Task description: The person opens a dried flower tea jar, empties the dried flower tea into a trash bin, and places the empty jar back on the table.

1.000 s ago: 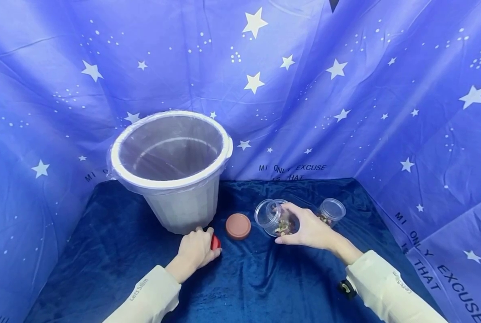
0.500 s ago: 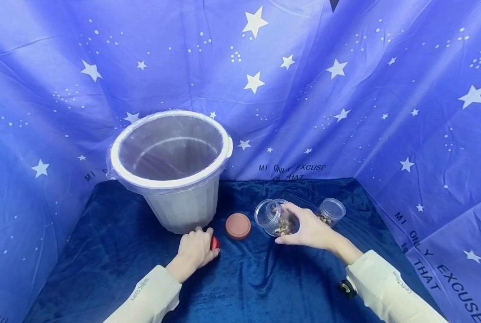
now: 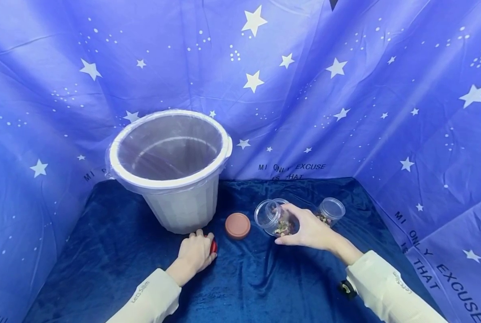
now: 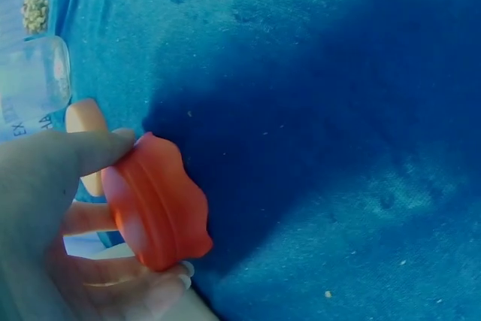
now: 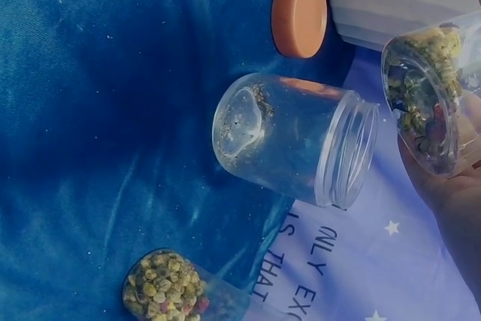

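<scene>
My left hand (image 3: pixel 195 254) sits on the blue cloth just in front of the white bin (image 3: pixel 184 211) and pinches a small red lid (image 3: pixel 213 246); the left wrist view shows the red lid (image 4: pixel 158 204) on edge between thumb and fingers. My right hand (image 3: pixel 310 231) grips a clear open jar (image 3: pixel 273 220), tilted to the left, with dried flowers in it. In the right wrist view that jar (image 5: pixel 425 99) lies in the palm (image 5: pixel 451 186), with an empty clear jar (image 5: pixel 301 137) close beside it.
A brown lid (image 3: pixel 238 225) lies flat on the cloth between my hands. Another open jar of dried flowers (image 3: pixel 331 211) stands to the right. The bin has a clear liner over its rim (image 3: pixel 151 181). Starry blue fabric walls (image 3: pixel 345 89) close in three sides.
My left hand has shifted slightly toward the bin and covers more of the red lid. The right hand and its jar have held still.
</scene>
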Tool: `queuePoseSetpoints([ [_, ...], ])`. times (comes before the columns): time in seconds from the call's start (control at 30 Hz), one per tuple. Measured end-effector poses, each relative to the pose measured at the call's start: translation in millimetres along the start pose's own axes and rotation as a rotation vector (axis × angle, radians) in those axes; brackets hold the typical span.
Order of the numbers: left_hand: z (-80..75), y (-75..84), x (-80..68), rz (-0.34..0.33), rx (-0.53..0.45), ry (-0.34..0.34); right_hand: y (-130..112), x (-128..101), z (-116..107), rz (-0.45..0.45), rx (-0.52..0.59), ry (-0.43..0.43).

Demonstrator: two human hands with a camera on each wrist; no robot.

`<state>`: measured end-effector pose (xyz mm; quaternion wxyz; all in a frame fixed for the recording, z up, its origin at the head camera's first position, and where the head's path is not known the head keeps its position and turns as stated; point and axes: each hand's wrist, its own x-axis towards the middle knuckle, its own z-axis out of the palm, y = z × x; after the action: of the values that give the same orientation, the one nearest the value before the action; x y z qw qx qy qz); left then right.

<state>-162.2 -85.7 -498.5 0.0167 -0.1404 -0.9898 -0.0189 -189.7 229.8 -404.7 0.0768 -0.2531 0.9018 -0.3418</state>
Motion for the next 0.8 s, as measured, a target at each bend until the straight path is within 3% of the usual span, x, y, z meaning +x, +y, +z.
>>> queuePoseSetpoints([
  [0.37,8.8,-7.0,-1.2,0.108,-0.018,0.091,4.3,1.3,4.1,0.011,0.015,-0.019],
  [0.8,12.7,-9.0,-1.4,0.181,0.017,0.049,2.4,3.9,5.1,0.003,0.010,-0.017],
])
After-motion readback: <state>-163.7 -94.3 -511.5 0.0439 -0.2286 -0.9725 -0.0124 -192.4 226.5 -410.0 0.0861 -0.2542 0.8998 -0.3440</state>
